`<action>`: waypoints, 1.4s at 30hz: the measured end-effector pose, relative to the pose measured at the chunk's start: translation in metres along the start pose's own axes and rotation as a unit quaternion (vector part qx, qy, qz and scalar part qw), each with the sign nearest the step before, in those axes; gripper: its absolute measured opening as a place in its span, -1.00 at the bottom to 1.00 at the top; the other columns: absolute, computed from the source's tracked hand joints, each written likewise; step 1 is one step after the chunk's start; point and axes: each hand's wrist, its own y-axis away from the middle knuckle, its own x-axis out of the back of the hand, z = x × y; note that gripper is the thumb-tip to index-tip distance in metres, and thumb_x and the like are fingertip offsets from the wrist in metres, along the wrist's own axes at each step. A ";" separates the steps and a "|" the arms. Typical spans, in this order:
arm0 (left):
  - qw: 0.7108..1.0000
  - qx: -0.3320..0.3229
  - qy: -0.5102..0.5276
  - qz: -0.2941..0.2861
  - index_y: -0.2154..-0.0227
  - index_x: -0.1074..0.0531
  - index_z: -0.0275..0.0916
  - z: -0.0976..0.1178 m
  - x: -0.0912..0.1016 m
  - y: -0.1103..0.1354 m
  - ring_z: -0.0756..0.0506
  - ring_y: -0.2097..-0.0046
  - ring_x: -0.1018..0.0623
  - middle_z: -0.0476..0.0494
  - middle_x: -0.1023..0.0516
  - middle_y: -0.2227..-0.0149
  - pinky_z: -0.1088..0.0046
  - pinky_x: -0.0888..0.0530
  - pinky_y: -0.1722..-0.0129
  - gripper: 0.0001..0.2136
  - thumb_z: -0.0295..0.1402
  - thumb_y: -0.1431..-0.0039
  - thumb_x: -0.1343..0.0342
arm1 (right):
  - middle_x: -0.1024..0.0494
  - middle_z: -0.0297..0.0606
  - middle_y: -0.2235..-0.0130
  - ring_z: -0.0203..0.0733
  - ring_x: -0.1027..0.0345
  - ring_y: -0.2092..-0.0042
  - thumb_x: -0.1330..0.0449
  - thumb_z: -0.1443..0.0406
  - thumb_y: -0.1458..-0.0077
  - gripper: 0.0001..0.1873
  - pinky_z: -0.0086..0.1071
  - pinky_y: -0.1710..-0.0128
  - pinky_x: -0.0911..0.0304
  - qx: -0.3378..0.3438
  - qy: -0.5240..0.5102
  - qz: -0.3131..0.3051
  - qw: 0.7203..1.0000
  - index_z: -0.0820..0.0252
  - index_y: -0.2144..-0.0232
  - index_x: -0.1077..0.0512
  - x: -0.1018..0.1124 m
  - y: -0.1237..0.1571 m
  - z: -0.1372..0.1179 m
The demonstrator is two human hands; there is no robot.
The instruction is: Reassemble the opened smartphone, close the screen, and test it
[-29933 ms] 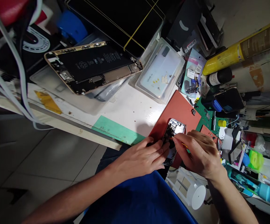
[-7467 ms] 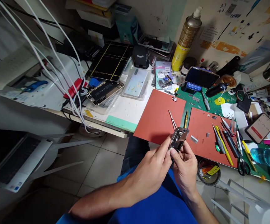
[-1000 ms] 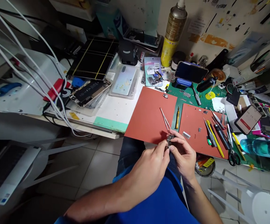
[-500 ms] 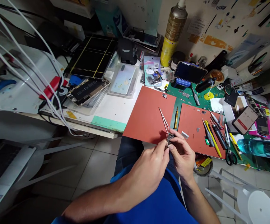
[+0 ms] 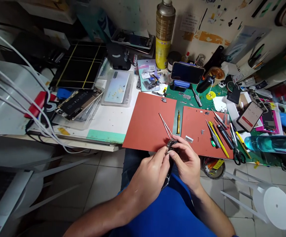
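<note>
**Gripping an opened phone frame just off the red mat's near edge**

Clamped on the phone frame [image 5: 170, 146] from both sides: left hand [image 5: 149, 172] pinched with thumb and fingers on its left edge, right hand [image 5: 186, 161] closed round its upper right corner. Held in the air just past the near edge of the red mat [image 5: 145, 121], above the lap, clear of the table [image 5: 115, 115]. Judged somewhere midway through work inside the phone: frame open, innards showing, a small metal plate [image 5: 188, 139] and loose bits lying right of the red mat on a second mat [image 5: 197, 128]. Tweezers [image 5: 165, 125] on the red mat's right part and gold screwdriver [image 5: 178, 118] just beside its right edge, both set down and untouched. Left to handle, seemingly, whatever sits inside the frame, though too small to tell which parts. Long axis running from the red mat's near edge down toward the lap, top end pointing up at the mat, frame turned almost edge-on to the camera
</note>
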 end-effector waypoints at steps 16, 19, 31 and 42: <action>0.996 0.076 0.042 0.006 0.25 -0.44 -0.18 -0.004 -0.005 -0.005 0.02 0.49 -0.31 0.05 -0.43 0.47 0.48 -0.25 0.45 -0.77 -0.23 -0.45 0.06 | -0.61 -0.16 -0.16 0.03 -0.52 -0.18 -0.44 0.22 -0.22 -0.93 -0.06 -0.21 -0.39 -0.041 -0.020 0.021 0.999 0.02 0.25 -0.65 0.003 -0.002 -0.014; 0.995 0.084 0.055 0.007 0.28 -0.45 -0.18 -0.008 -0.006 -0.007 -0.01 0.44 -0.41 0.03 -0.43 0.48 0.49 -0.31 0.39 -0.76 -0.21 -0.43 0.04 | -0.60 -0.18 -0.17 0.03 -0.51 -0.19 -0.44 0.22 -0.23 -0.95 -0.08 -0.19 -0.38 -0.054 -0.018 0.025 0.998 0.02 0.28 -0.66 0.002 -0.001 -0.015; 0.995 0.075 0.060 0.004 0.16 -0.51 -0.18 -0.015 -0.007 -0.006 -0.03 0.42 -0.46 0.01 -0.50 0.44 0.49 -0.38 0.33 -0.75 -0.19 -0.44 0.02 | -0.59 -0.21 -0.17 0.01 -0.48 -0.22 -0.43 0.25 -0.22 -0.99 -0.09 -0.24 -0.34 -0.048 -0.008 0.027 0.998 -0.01 0.29 -0.68 0.003 0.001 -0.018; 0.994 0.081 0.075 0.022 0.21 -0.53 -0.21 -0.019 -0.010 -0.005 -0.01 0.44 -0.45 0.00 -0.51 0.45 0.52 -0.31 0.43 -0.75 -0.21 -0.41 0.00 | -0.59 -0.21 -0.17 0.00 -0.49 -0.21 -0.42 0.23 -0.23 -0.97 -0.11 -0.23 -0.36 -0.063 -0.017 0.035 0.997 -0.01 0.28 -0.69 0.000 0.003 -0.019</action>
